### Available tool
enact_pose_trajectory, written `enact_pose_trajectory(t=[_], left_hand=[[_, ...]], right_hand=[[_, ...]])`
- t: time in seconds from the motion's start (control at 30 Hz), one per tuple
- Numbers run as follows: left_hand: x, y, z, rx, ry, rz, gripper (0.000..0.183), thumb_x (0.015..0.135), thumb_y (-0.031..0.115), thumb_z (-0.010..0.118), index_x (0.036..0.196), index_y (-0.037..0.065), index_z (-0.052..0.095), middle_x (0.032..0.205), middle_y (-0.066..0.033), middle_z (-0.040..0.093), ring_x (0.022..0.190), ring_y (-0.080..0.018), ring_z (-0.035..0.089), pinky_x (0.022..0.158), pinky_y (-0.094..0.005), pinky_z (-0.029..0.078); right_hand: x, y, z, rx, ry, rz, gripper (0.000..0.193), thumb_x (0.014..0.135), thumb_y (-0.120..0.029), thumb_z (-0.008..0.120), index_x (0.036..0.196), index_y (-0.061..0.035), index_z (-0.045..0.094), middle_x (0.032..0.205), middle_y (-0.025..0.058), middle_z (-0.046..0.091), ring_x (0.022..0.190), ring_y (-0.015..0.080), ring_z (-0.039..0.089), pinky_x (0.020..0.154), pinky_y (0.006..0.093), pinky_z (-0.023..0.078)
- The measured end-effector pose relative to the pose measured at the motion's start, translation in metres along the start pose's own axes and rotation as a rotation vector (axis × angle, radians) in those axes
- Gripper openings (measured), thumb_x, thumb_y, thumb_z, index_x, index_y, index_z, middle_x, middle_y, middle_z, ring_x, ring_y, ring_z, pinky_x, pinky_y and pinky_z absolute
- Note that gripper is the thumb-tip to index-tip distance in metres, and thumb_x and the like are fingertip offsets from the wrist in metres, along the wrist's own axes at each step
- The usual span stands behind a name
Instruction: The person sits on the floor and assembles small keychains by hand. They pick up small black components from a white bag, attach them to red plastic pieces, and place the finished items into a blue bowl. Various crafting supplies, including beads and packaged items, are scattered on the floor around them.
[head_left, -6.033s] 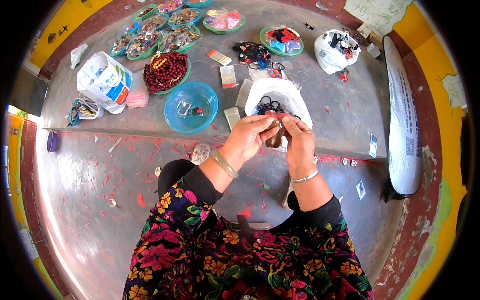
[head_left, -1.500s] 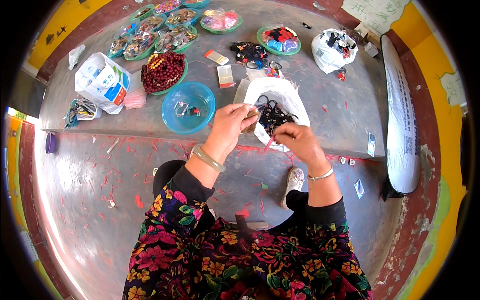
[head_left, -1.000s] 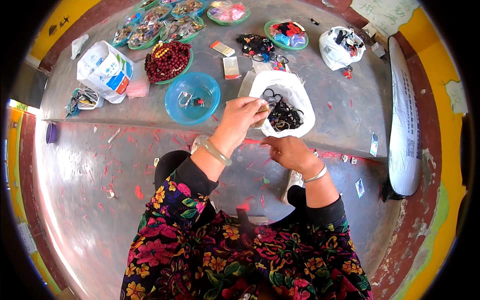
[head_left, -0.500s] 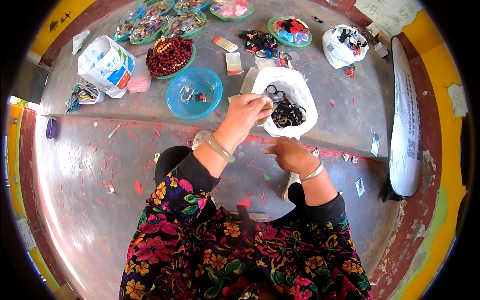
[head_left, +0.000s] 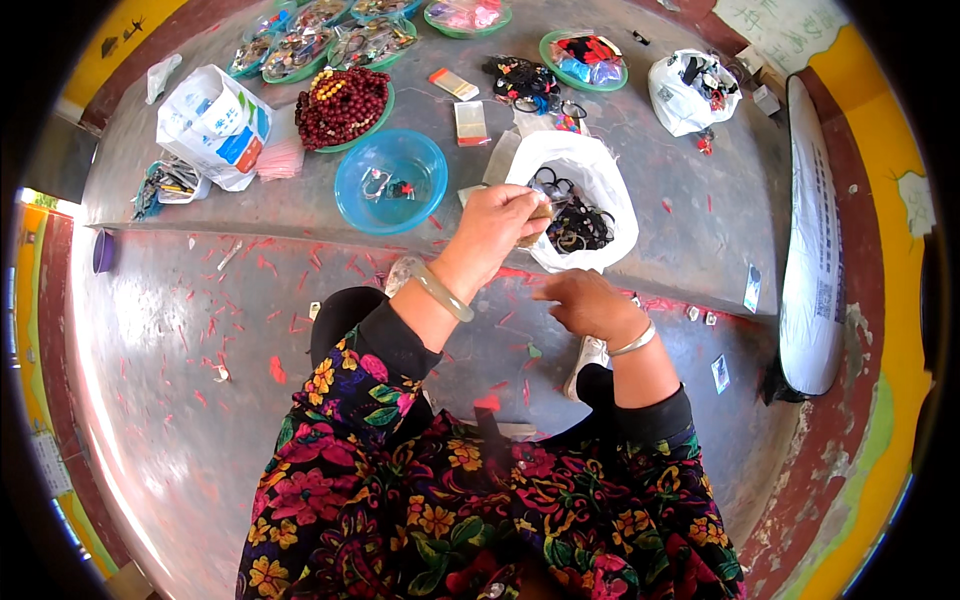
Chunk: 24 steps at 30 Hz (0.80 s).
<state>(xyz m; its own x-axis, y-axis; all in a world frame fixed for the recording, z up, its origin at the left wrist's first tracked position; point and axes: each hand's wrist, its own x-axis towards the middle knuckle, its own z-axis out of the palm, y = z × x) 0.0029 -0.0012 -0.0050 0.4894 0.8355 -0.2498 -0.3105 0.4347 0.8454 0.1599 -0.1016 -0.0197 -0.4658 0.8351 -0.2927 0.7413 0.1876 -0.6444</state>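
Note:
My left hand (head_left: pixel 487 232), with a pale bangle at its wrist, is closed on a small brownish object (head_left: pixel 538 222) whose kind I cannot make out. It hovers at the near left edge of a white plastic bag (head_left: pixel 622 215) full of black bracelets and cords (head_left: pixel 580 225). Just below the bag's near rim, my right hand (head_left: pixel 595 305) wears a silver bangle. Its fingers are bent and drawn together toward the left. Whatever they may pinch is too small or hidden. A gap separates the two hands.
A blue basin (head_left: pixel 350 200) holding a few small pieces stands left of the bag. Behind it are dark red beads (head_left: pixel 335 115), a white carrier bag (head_left: pixel 195 140) and several trinket trays. Another white bag (head_left: pixel 675 105) sits at right. A step edge crosses below; red scraps litter the floor.
The view has shifted slightly. My right hand has moved a little to the right, and its fingers look more curled. My left hand keeps its grip on the brownish object.

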Motion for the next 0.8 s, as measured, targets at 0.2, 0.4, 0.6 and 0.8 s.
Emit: enact_pose_trajectory(t=[0.2, 0.4, 0.6, 0.8], left_hand=[[0.001, 0.000, 0.000, 0.006, -0.002, -0.005, 0.021, 0.090, 0.010, 0.053, 0.098, -0.008, 0.059, 0.095, -0.0128, 0.062, 0.086, -0.0182, 0.062, 0.079, -0.0281, 0.053], [0.001, 0.000, 0.000, -0.052, -0.027, -0.045, 0.021, 0.090, 0.011, 0.052, 0.097, -0.007, 0.059, 0.096, -0.0130, 0.062, 0.088, -0.0188, 0.062, 0.080, -0.0288, 0.052], [-0.002, -0.002, 0.004, -0.151, -0.143, -0.066, 0.021, 0.092, 0.012, 0.050, 0.099, -0.006, 0.059, 0.099, -0.0119, 0.062, 0.089, -0.0171, 0.061, 0.080, -0.0269, 0.052], [-0.006, -0.008, 0.011, -0.172, -0.202, -0.101, 0.021, 0.092, 0.012, 0.051, 0.100, -0.005, 0.059, 0.099, -0.0107, 0.062, 0.089, -0.0161, 0.061, 0.080, -0.0268, 0.053]], right_hand=[[0.002, 0.004, 0.003, -0.180, 0.074, 0.116, 0.020, 0.075, -0.015, 0.059, 0.094, -0.0106, 0.066, 0.081, 0.0156, 0.063, 0.077, 0.0348, 0.059, 0.068, 0.0419, 0.047], [0.006, 0.002, -0.027, 0.256, 0.438, 0.392, 0.021, 0.078, -0.019, 0.064, 0.093, -0.0042, 0.065, 0.079, 0.0095, 0.066, 0.071, 0.0207, 0.061, 0.064, 0.0311, 0.046], [0.004, -0.002, -0.037, 1.202, 0.710, 0.181, 0.027, 0.079, -0.011, 0.068, 0.103, -0.0005, 0.062, 0.087, 0.0021, 0.064, 0.074, 0.0100, 0.057, 0.068, 0.0236, 0.046], [0.008, -0.006, -0.031, 1.409, 0.741, 0.153, 0.024, 0.078, -0.007, 0.068, 0.100, -0.0002, 0.065, 0.086, 0.0045, 0.066, 0.072, 0.0108, 0.059, 0.068, 0.0230, 0.047]])
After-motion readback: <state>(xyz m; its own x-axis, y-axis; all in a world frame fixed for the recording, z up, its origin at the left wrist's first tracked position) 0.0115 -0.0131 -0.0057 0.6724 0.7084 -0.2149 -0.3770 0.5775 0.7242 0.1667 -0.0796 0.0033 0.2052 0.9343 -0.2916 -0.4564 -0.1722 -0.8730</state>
